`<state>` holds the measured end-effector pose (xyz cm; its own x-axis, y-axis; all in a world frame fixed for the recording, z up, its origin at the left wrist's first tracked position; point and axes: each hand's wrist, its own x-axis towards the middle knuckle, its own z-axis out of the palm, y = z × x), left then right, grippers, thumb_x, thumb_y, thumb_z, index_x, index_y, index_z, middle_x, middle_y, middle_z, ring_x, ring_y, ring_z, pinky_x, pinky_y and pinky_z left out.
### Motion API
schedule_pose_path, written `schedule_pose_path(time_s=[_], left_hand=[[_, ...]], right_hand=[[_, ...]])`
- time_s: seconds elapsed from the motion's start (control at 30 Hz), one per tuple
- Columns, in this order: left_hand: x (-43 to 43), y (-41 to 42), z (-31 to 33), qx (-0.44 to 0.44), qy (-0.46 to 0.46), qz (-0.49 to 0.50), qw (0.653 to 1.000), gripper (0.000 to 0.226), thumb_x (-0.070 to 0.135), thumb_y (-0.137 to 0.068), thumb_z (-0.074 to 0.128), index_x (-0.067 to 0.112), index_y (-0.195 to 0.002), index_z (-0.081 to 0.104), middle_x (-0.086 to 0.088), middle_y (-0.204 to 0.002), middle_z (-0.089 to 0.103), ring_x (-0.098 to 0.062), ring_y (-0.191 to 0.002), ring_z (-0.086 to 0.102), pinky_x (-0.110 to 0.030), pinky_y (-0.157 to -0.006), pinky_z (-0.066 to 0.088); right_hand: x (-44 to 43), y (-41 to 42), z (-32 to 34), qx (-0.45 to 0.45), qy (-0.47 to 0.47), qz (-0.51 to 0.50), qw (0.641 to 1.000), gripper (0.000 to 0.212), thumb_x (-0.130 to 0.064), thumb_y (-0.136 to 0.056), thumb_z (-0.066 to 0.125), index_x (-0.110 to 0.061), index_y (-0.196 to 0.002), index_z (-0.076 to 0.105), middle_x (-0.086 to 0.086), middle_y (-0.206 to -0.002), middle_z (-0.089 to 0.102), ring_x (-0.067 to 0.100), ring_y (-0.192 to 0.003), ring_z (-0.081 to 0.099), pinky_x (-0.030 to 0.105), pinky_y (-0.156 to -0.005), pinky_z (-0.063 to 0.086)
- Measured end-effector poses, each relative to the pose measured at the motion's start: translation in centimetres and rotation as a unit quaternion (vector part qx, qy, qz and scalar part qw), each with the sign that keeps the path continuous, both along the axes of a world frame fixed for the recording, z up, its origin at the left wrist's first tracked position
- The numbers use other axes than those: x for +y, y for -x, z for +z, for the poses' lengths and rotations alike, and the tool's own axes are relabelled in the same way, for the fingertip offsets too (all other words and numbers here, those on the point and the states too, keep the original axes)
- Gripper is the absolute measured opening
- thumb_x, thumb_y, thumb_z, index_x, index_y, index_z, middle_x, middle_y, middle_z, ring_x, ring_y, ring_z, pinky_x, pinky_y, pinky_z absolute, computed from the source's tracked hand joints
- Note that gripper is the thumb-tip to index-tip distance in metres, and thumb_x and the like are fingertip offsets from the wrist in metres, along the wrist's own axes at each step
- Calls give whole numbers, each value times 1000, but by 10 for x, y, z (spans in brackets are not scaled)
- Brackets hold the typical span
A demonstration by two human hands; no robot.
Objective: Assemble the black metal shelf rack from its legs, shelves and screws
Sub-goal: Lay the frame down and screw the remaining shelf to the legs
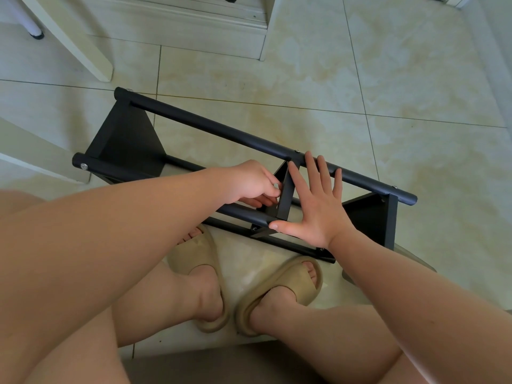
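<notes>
The black metal shelf rack [221, 131] lies on its side on the tiled floor in front of my feet. Round legs run from upper left to lower right. One shelf [130, 142] sits at the left end, another shelf [368, 217] at the right end. The middle shelf [286, 189] stands between the legs. My left hand [249, 184] has its fingers curled at the left face of the middle shelf, pinching something small that I cannot make out. My right hand [313, 206] lies flat with spread fingers against the shelf's right side, its thumb on the near leg [243, 214].
White furniture legs [83, 48] stand at the upper left, and a white cabinet base [194, 31] runs along the top. My feet in beige slippers [277, 289] rest just under the rack. Open tiled floor [401, 92] stretches to the right.
</notes>
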<state>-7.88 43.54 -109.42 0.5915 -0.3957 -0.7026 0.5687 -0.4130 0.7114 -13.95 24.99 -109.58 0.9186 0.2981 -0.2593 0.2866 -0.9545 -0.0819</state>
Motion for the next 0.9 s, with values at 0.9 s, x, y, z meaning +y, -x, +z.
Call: schedule_pose_path(time_s=[0.9], left_hand=[[5, -1, 4, 79, -19, -30, 996, 6, 16, -101, 58, 13, -98, 62, 1, -78, 76, -12, -79, 72, -28, -85, 58]], right_hand=[[0, 1, 0, -2, 0, 1, 1000, 123, -100, -68, 26, -27, -162, -4, 11, -168, -17, 33, -153, -22, 64, -120, -11]])
